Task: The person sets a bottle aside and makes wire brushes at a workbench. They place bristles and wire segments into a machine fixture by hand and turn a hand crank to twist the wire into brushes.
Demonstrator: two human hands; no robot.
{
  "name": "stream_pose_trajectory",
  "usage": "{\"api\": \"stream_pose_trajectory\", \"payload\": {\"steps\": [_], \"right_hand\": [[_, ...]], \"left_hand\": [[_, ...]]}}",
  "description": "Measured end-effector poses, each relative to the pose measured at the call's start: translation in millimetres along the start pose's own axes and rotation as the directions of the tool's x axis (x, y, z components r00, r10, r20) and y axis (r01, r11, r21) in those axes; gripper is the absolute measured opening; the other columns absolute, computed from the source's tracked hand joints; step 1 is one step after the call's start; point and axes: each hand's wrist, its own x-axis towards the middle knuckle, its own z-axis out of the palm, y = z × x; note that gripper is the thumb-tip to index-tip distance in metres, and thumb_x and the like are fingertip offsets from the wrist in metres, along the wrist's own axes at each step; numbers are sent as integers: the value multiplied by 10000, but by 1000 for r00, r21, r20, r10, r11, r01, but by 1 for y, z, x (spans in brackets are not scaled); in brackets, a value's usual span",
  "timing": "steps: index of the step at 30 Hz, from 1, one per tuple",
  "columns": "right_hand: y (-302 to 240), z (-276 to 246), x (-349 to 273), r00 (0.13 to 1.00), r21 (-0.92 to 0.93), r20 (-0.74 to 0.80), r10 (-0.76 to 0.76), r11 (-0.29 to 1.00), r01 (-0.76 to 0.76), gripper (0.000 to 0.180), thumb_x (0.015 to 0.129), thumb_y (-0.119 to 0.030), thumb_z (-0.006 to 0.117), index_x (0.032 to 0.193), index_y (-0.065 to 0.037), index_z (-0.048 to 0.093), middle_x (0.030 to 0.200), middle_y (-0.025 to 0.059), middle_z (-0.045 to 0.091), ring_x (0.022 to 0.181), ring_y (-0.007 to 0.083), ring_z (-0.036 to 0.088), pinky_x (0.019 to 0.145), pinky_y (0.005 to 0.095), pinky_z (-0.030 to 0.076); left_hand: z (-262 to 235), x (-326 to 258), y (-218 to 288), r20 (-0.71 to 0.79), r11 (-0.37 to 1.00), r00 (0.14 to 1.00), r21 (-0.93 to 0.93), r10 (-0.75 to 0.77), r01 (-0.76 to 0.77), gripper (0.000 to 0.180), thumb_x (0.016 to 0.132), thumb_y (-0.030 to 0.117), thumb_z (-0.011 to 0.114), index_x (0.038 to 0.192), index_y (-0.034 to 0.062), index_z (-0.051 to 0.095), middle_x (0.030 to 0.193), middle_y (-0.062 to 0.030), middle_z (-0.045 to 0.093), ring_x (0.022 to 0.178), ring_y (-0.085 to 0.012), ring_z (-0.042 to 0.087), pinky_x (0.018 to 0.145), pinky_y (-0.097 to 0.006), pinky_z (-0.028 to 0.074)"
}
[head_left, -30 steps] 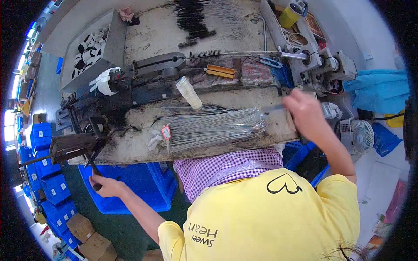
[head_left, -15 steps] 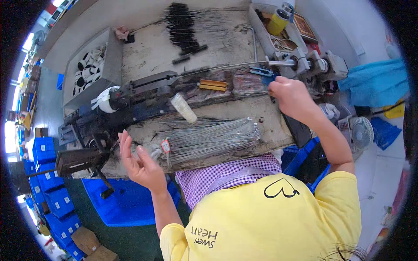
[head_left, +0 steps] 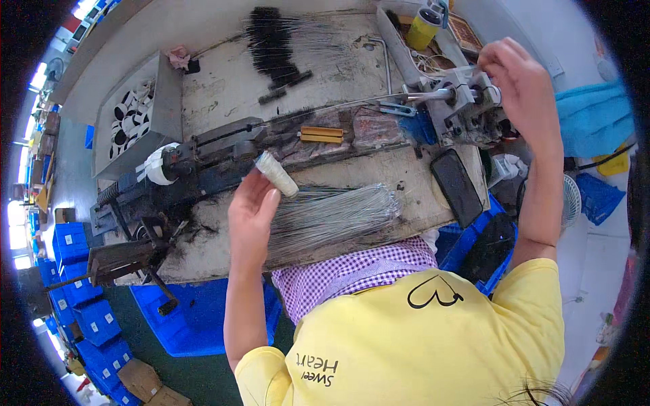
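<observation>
My left hand point(head_left: 252, 213) reaches over the bench's near side, thumb and fingers apart, right against a white roll that looks like a spool of thread point(head_left: 279, 174). Whether it grips or only touches the roll is unclear. On the right, my right hand point(head_left: 520, 91) is raised over the outer end of a metal clamp mechanism point(head_left: 467, 101), its fingers curled; what they hold, if anything, is hidden. A thin rod point(head_left: 338, 103) runs from the mechanism to the dark bench machine point(head_left: 223, 152). A bundle of thin metal wires point(head_left: 332, 216) lies before me.
Black brushes point(head_left: 269, 51) with wire stems lie at the back. A grey box point(head_left: 166, 101) of black-and-white pieces stands left. A yellow bottle point(head_left: 423, 28) sits in a bin at the back right; a dark phone point(head_left: 457, 186) lies on the right edge. Blue crates point(head_left: 91, 314) stack at far left.
My left hand has moved up and right, to the white roll. My right hand has left the bench edge by the phone and risen to the mechanism's outer end.
</observation>
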Motion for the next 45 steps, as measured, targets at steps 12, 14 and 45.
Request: {"api": "stream_pose_trajectory", "payload": {"steps": [12, 14, 45], "right_hand": [[-95, 164, 26, 960, 553, -170, 223, 828, -94, 158, 869, -94, 585, 998, -12, 547, 907, 187, 612, 816, 384, 621, 654, 451, 503], [-95, 180, 26, 969, 553, -170, 177, 831, -54, 145, 867, -89, 584, 994, -32, 543, 923, 174, 608, 790, 394, 615, 645, 462, 500], [-84, 141, 41, 960, 845, 88, -266, 531, 70, 158, 773, -44, 684, 928, -16, 697, 804, 148, 681, 728, 293, 673, 695, 345, 534]], "left_hand": [[59, 18, 44, 481, -123, 869, -861, 116, 493, 345, 978, 385, 513, 801, 89, 508, 576, 23, 364, 470, -121, 366, 462, -260, 335], [43, 7, 54, 459, -5, 861, -882, 218, 471, 370, 977, 434, 507, 902, 71, 498, 604, 6, 427, 489, -127, 430, 471, -270, 367], [87, 47, 27, -109, 889, 990, -440, 86, -126, 327, 1028, 289, 447, 1092, 2, 589, 779, -72, 639, 573, -119, 565, 482, -247, 460]]}}
